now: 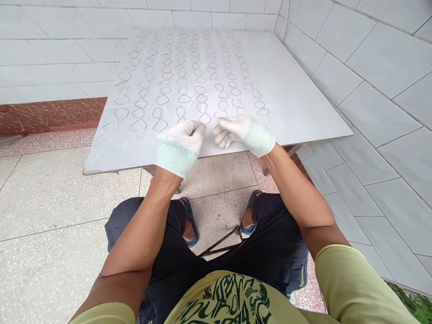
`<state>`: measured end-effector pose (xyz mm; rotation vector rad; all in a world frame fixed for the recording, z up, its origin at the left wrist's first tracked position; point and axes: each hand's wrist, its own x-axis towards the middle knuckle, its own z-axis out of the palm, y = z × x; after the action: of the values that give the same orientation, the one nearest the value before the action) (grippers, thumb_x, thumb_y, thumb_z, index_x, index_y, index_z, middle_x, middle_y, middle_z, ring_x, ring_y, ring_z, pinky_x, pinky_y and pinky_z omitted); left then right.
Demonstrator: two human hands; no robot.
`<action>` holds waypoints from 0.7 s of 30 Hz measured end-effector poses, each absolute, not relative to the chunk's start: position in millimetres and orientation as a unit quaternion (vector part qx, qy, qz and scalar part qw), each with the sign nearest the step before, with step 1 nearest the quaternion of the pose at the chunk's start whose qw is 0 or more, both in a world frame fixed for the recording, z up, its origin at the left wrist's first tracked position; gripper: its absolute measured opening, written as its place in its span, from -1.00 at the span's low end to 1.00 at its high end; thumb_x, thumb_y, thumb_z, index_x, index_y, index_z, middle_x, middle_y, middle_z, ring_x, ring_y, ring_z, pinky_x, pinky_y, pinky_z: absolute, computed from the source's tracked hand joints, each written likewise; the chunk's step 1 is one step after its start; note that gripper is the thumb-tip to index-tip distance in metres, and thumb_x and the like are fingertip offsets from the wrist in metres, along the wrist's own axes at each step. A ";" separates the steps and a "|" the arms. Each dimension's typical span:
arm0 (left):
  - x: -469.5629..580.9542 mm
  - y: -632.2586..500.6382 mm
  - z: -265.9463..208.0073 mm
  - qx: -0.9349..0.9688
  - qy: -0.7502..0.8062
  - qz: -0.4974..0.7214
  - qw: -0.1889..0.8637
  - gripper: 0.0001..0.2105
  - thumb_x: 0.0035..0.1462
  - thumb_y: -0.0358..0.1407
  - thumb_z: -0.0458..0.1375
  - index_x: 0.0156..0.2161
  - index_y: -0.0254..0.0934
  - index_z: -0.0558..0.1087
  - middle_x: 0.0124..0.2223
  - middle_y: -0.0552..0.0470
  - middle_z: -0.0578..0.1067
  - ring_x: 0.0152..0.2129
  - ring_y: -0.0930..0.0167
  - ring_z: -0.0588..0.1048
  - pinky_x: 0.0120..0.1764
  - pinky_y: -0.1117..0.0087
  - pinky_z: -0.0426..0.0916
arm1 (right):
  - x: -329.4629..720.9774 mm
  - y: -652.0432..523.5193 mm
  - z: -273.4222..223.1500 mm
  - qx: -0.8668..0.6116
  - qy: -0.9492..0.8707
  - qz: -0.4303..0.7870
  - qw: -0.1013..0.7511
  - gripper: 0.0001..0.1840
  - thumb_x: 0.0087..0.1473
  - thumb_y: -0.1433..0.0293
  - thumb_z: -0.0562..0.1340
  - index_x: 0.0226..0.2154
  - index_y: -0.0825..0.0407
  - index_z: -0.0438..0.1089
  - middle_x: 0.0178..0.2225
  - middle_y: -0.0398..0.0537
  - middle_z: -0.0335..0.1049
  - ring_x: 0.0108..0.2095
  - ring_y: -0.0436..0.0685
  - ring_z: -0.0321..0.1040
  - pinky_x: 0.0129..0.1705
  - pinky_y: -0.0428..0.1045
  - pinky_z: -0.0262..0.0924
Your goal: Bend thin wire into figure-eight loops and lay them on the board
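My left hand (187, 136), in a white knit glove with a pale green cuff, is closed in a pinch above the front edge of the grey-white board. My right hand (234, 130), gloved the same way, faces it a short gap away, thumb and forefinger pressed together and the other fingers curled. Whatever the fingertips hold is too thin to make out. Just beyond the hands lie thin dark figure-eight loops, perhaps wire or thread. The closest are one loop (181, 108) partly behind my left hand and another (221, 102) beyond my right.
The board (297, 103) carries several columns of these loops (159, 125), running back to the tiled wall (148, 19). Another tiled wall (367, 85) stands close on the right. Below are my knees, blue sandals (191, 225) and a dark metal frame (221, 245) on the floor.
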<state>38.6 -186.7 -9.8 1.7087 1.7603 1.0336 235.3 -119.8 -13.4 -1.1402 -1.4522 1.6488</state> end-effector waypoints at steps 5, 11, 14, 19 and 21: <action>50.5 -194.7 -9.1 0.676 0.675 0.284 0.089 -0.67 0.49 -0.32 0.11 -0.41 -0.12 0.31 -0.47 0.03 0.35 -0.34 0.23 0.47 -0.18 0.18 0.29 | 245.0 -131.6 -4.4 -0.403 -0.579 0.650 0.282 -0.57 0.43 0.07 0.65 -0.31 0.02 0.71 -0.38 -0.02 0.72 -0.41 0.05 0.61 -0.29 -0.10 0.58; 51.9 -190.7 -22.4 0.694 0.667 0.269 0.029 -0.65 0.50 -0.34 0.10 -0.39 -0.11 0.19 -0.39 -0.03 0.42 -0.25 0.18 0.51 -0.13 0.17 0.32 | 240.9 -142.1 2.9 -0.434 -0.651 0.567 0.258 -0.65 0.51 0.44 0.42 -0.39 0.00 0.64 -0.38 -0.06 0.71 -0.34 0.05 0.62 -0.21 -0.09 0.55; 50.2 -188.2 -25.7 0.698 0.663 0.270 0.024 -0.66 0.52 -0.31 0.08 -0.38 -0.10 0.19 -0.37 -0.05 0.43 -0.22 0.16 0.53 -0.11 0.17 0.33 | 237.1 -144.5 1.2 -0.436 -0.736 0.454 0.250 -0.60 0.47 0.46 0.35 -0.46 0.00 0.55 -0.36 -0.09 0.68 -0.29 0.05 0.57 -0.17 -0.07 0.43; 48.6 -187.1 -24.4 0.691 0.673 0.262 0.029 -0.69 0.51 -0.30 0.07 -0.36 -0.11 0.21 -0.30 -0.09 0.49 -0.16 0.13 0.55 -0.02 0.15 0.35 | 227.4 -146.2 -5.0 -0.453 -0.799 0.314 0.243 -0.52 0.49 0.42 0.33 -0.52 -0.03 0.34 -0.38 -0.12 0.59 -0.25 0.08 0.48 -0.13 -0.02 0.29; 47.5 -186.0 -24.2 0.695 0.672 0.255 0.035 -0.69 0.51 -0.29 0.07 -0.36 -0.11 0.21 -0.27 -0.11 0.52 -0.14 0.11 0.56 0.00 0.14 0.36 | 222.4 -147.2 -6.5 -0.462 -0.783 0.327 0.257 -0.52 0.51 0.43 0.32 -0.50 -0.03 0.36 -0.39 -0.10 0.59 -0.26 0.08 0.50 -0.13 -0.02 0.32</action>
<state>47.5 -186.0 -24.2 2.1341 2.0639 0.7841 222.4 -147.2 -6.5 -1.2539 -2.1241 0.8861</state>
